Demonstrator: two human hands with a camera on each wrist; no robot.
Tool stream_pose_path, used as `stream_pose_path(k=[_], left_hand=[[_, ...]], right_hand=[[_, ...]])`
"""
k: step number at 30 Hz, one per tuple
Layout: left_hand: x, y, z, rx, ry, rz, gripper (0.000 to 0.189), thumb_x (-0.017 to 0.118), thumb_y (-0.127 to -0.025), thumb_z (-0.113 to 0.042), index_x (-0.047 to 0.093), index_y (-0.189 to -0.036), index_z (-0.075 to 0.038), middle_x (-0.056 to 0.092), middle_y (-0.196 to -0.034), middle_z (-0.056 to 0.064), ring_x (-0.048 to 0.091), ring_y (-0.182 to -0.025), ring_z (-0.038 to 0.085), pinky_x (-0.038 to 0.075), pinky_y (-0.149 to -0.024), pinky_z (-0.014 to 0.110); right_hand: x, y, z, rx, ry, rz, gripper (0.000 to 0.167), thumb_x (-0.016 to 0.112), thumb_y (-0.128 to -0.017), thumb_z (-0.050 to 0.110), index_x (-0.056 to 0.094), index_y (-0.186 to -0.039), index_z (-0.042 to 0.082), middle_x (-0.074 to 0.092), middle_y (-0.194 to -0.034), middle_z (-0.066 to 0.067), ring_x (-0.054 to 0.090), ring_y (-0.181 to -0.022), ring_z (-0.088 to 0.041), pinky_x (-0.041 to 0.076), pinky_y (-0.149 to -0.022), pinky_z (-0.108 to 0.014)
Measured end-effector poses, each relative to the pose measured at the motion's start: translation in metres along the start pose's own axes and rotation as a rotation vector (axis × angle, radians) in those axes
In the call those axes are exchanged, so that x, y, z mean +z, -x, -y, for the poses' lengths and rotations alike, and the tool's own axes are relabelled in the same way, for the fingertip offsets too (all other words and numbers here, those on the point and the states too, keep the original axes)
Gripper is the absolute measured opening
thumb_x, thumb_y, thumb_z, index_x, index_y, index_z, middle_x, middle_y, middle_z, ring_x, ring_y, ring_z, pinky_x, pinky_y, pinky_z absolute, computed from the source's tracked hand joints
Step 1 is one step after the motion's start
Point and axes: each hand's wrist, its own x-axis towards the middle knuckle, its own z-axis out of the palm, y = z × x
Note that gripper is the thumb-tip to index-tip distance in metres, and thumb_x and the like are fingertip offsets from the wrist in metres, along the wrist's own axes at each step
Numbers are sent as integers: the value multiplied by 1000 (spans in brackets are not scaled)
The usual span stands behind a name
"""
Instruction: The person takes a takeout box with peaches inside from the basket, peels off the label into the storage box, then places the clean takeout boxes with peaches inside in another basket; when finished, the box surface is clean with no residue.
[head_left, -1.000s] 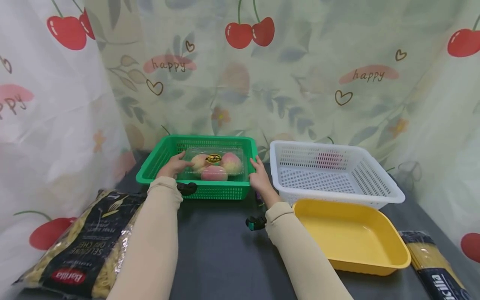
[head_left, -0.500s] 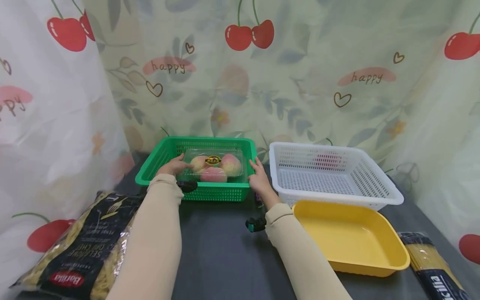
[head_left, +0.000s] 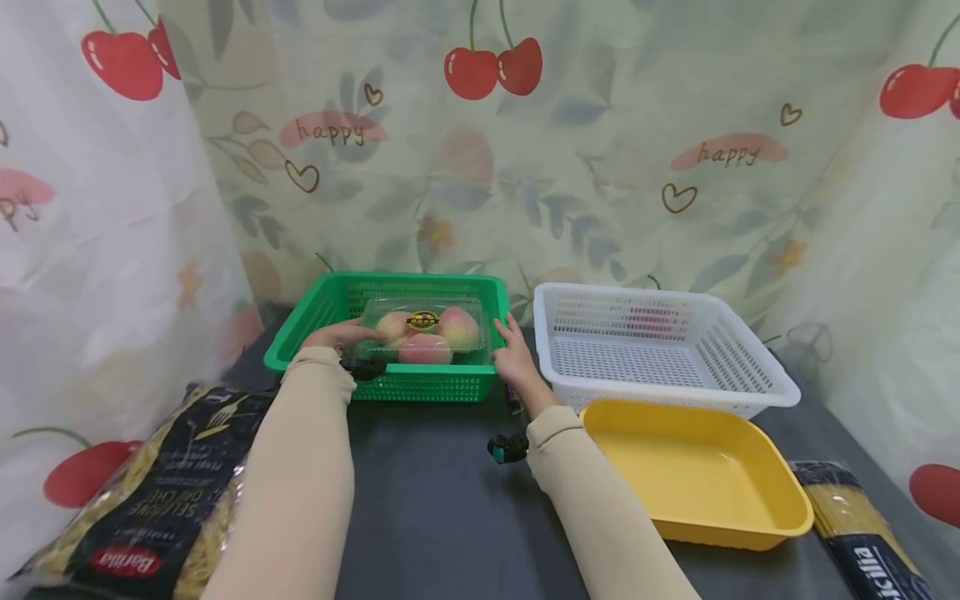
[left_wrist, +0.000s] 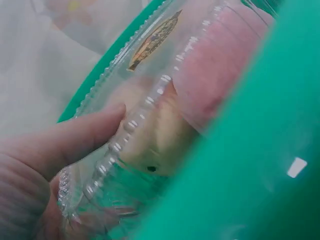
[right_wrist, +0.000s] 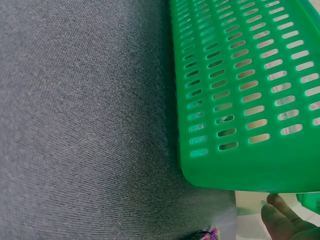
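A clear plastic box of peaches with a dark and gold label lies in the green basket, toward its right end. My left hand reaches over the basket's front rim and grips the box by its left end. In the left wrist view, the thumb presses on the lid edge, and other fingers show partly behind the clear wall. My right hand is at the basket's right end, fingers relaxed against the outside; the right wrist view shows its fingertips by the end wall.
A white basket stands to the right, with a yellow tray before it. A bag of penne lies at front left, a pack of long pasta at far right. A small purple item lies beside the green basket.
My left hand has turned and sunk a little at the box's left end, so its raised finger no longer shows. The right hand stays at the basket's end. The head view has shifted slightly.
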Motion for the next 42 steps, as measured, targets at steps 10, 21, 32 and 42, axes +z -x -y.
stream_pose_path(k=[10,21,32,42], left_hand=[[-12,-3,9,-11,-19,68,89,45,-95,-41,-24,-145,-14,-28,-151,17,-18,-140,41,6,-113,58],[-21,-15,10,53,-146,115,89,41,-97,-39,-29,-142,-8,-29,-149,23,-15,-139,44,4,-113,58],[-15,-10,12,94,-200,100,86,39,-98,-38,-26,-143,-5,-25,-149,26,-13,-139,44,7,-112,59],[-34,-71,48,152,-192,99,95,46,-91,-57,-20,-147,-17,-15,-154,21,7,-143,38,26,-109,53]], right_hand=[[4,2,4,-19,-15,20,69,42,-80,-12,29,-145,4,8,-158,-4,6,-145,-29,21,-114,-45],[2,0,5,-30,-17,23,68,42,-80,-11,29,-145,4,7,-158,-3,6,-145,-29,20,-115,-45],[1,2,2,-15,-25,21,68,43,-81,-11,29,-146,5,7,-158,-2,5,-145,-28,22,-114,-45],[-2,-2,-6,-21,-10,5,67,43,-80,-11,31,-145,4,8,-158,-3,6,-145,-29,18,-115,-45]])
